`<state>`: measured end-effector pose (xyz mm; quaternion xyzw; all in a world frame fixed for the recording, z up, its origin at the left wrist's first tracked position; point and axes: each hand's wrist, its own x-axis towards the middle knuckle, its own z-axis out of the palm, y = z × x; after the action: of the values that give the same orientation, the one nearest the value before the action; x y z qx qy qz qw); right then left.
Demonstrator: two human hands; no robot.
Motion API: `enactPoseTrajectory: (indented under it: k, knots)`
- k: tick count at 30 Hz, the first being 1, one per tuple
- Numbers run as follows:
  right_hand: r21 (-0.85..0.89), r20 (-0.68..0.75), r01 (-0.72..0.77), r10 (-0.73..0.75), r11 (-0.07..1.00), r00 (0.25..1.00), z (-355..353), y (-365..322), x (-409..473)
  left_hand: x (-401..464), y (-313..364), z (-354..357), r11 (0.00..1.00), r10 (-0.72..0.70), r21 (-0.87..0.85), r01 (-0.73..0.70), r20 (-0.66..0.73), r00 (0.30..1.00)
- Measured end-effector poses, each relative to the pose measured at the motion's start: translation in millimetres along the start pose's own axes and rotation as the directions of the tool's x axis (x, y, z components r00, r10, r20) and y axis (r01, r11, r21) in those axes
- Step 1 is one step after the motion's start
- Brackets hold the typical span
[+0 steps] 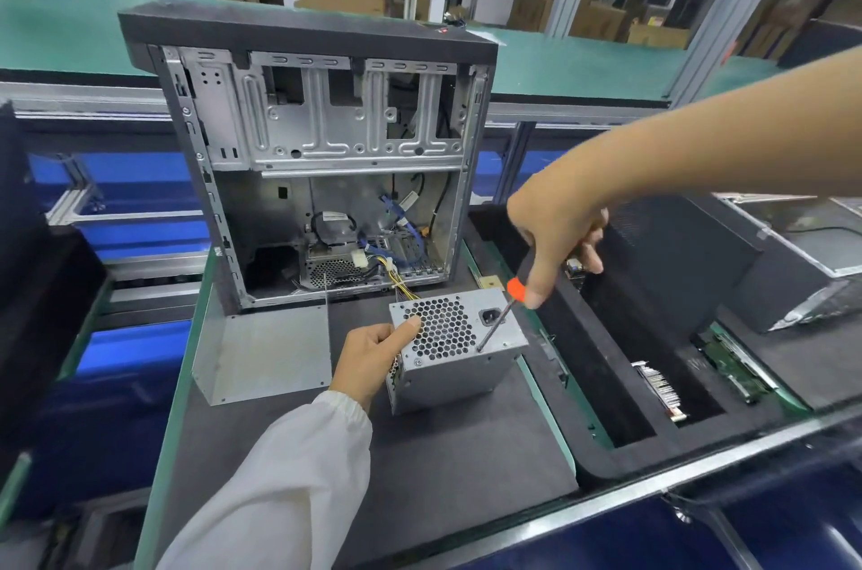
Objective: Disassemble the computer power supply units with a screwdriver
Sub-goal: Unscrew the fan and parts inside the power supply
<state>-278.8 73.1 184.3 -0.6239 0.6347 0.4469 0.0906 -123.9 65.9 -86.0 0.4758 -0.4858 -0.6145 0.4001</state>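
Lower centre of the frame: power supply unit [455,348] on the dark mat [420,453], steadied at its left edge by the left hand [373,357], thumb on the perforated grille. Right hand [555,238] wrapped round the screwdriver [497,320], tip at the face near the socket. Likely a rigid, fairly heavy steel box with sharp edges; best held by its flat sides, clear of the trailing wires [401,285].

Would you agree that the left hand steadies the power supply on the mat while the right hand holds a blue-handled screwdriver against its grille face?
Not quite: the head view shows the screwdriver handle is orange. The left hand steadies the power supply; the right hand holds the tool.
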Motion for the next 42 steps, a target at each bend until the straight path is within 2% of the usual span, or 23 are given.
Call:
enactPoseTrajectory:
  k: [2,4,7,9,11,13,16,18,19,20,22,24,26,29,31,32,33,34,35,37,38,39,42]
  knots:
    - [0.239,0.236,-0.121,0.063,0.963,0.970,-8,4,10,0,1,0,1.000,-0.001,0.008,0.001,-0.005,1.000]
    - [0.327,0.278,-0.124,0.030,0.937,0.960,-11,5,14,-1,2,0,0.999,0.009,0.040,-0.008,-0.021,1.000]
    - [-0.025,0.080,0.090,-0.088,0.996,0.993,-5,4,11,-3,1,1,0.998,0.029,0.049,-0.027,-0.038,0.999]
    - [-0.472,-0.138,0.143,-0.233,0.870,0.963,5,-1,3,-4,2,1,0.998,0.029,0.051,-0.027,-0.034,0.999]
    - [-0.839,-0.327,0.031,-0.550,0.543,0.769,19,-1,-3,-3,3,1,0.998,0.025,0.051,-0.023,-0.034,0.999]
    - [-0.949,-0.290,-0.058,-0.791,0.309,0.539,31,7,-11,-2,4,2,0.998,0.019,0.060,-0.016,-0.040,0.999]
    - [-0.959,-0.281,-0.101,-0.854,0.263,0.438,39,18,-17,-2,3,2,0.999,0.006,0.040,-0.004,-0.044,0.999]
    - [-0.916,-0.343,-0.023,-0.754,0.400,0.561,41,9,-18,-1,3,2,1.000,0.001,0.025,0.000,-0.039,0.999]
    - [-0.824,-0.399,0.032,-0.619,0.566,0.676,38,4,-16,-1,2,2,1.000,-0.003,0.019,0.003,-0.034,0.999]
    - [-0.655,-0.415,0.067,-0.432,0.753,0.800,31,0,-15,-1,2,2,1.000,-0.008,0.016,0.009,-0.030,1.000]
    - [-0.164,-0.188,0.102,-0.133,0.981,0.973,11,1,-6,-2,3,2,1.000,-0.011,0.013,0.011,-0.023,1.000]
    - [0.312,0.167,-0.029,-0.025,0.950,0.986,-4,6,6,-3,4,2,1.000,-0.006,0.022,0.007,-0.035,0.999]
    - [0.502,0.333,-0.162,-0.017,0.850,0.943,-11,10,14,-3,3,1,0.998,0.000,0.059,0.002,-0.044,0.999]
    - [0.343,0.197,0.014,-0.087,0.939,0.977,-7,12,15,-3,2,0,0.997,0.006,0.072,-0.003,-0.038,0.999]
    - [-0.096,-0.012,0.223,-0.225,0.970,0.974,3,12,8,-3,1,0,0.998,0.011,0.070,-0.009,-0.038,0.999]
    - [-0.408,-0.131,0.259,-0.337,0.875,0.932,12,12,2,-3,2,0,0.998,0.010,0.066,-0.008,-0.034,0.999]
    - [-0.701,-0.236,0.210,-0.500,0.682,0.833,20,13,-2,-2,2,0,0.998,0.010,0.061,-0.008,-0.031,0.999]
    - [-0.888,-0.268,0.101,-0.685,0.448,0.677,29,14,-6,-2,3,0,0.998,0.010,0.060,-0.008,-0.031,0.999]
    - [-0.955,-0.231,0.021,-0.788,0.295,0.571,36,15,-13,-1,3,-1,0.998,0.010,0.065,-0.008,-0.030,0.999]
    - [-0.977,-0.185,0.004,-0.852,0.215,0.490,40,19,-21,-1,3,-1,0.997,0.004,0.075,-0.002,-0.024,1.000]
    - [-0.971,-0.208,0.001,-0.847,0.240,0.490,41,18,-22,-1,3,-1,0.997,0.001,0.077,0.000,-0.020,1.000]
    - [-0.947,-0.260,0.017,-0.796,0.321,0.547,42,13,-22,-1,4,-2,0.997,0.000,0.084,0.001,-0.020,1.000]
    - [-0.639,-0.381,0.041,-0.362,0.768,0.851,33,2,-16,-1,5,-2,0.994,0.003,0.114,0.001,-0.038,0.999]
